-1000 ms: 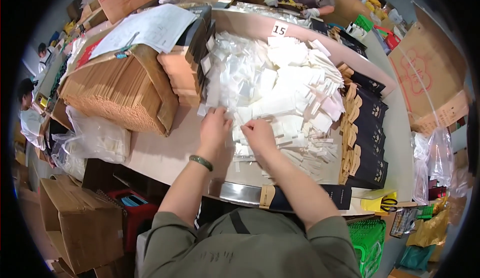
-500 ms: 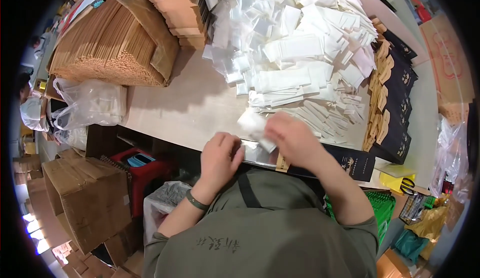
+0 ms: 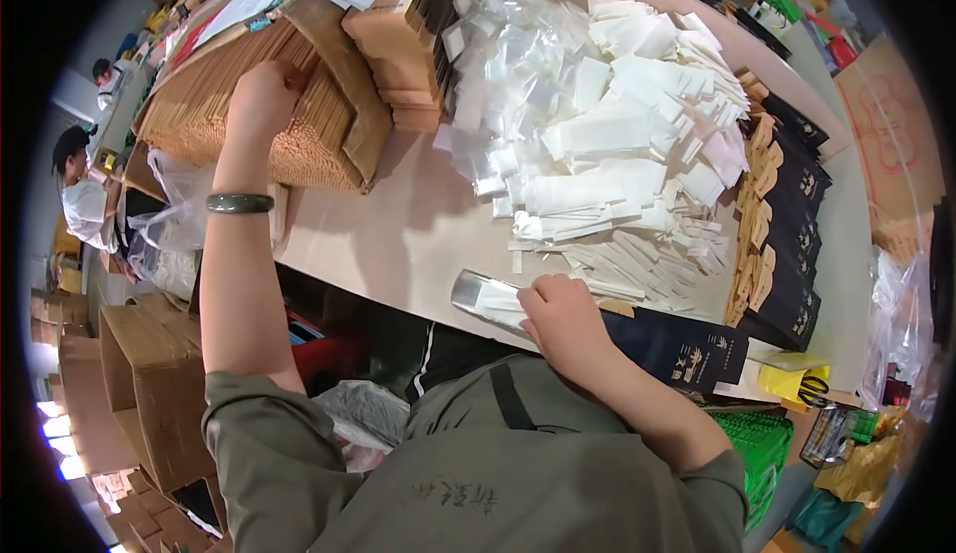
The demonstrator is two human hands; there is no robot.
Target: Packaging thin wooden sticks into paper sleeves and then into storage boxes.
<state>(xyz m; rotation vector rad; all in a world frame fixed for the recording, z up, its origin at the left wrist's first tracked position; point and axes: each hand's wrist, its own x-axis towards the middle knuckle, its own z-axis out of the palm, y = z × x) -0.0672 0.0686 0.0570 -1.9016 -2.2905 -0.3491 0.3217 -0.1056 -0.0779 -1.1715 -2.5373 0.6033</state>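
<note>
My right hand [image 3: 563, 319] grips a clear plastic sleeve [image 3: 488, 299] with a white paper strip in it, at the near edge of the table [image 3: 398, 239]. My left hand [image 3: 261, 95] reaches far left onto a big bundle of thin tan sticks [image 3: 299, 125], fingers resting on its top. A green bangle sits on that wrist. A large heap of clear sleeves and white paper strips [image 3: 597, 125] covers the middle of the table, beyond my right hand.
Stacks of brown card boxes [image 3: 408, 50] stand between the stick bundle and the heap. Dark printed bags [image 3: 797, 224] line the right side, one [image 3: 677, 344] beside my right hand. Cardboard cartons [image 3: 149, 394] sit on the floor at left. Another person [image 3: 85, 200] works far left.
My left hand has left the sleeve and swung up to the stick bundle at left. My right hand keeps the sleeve at the table edge. The view has tilted.
</note>
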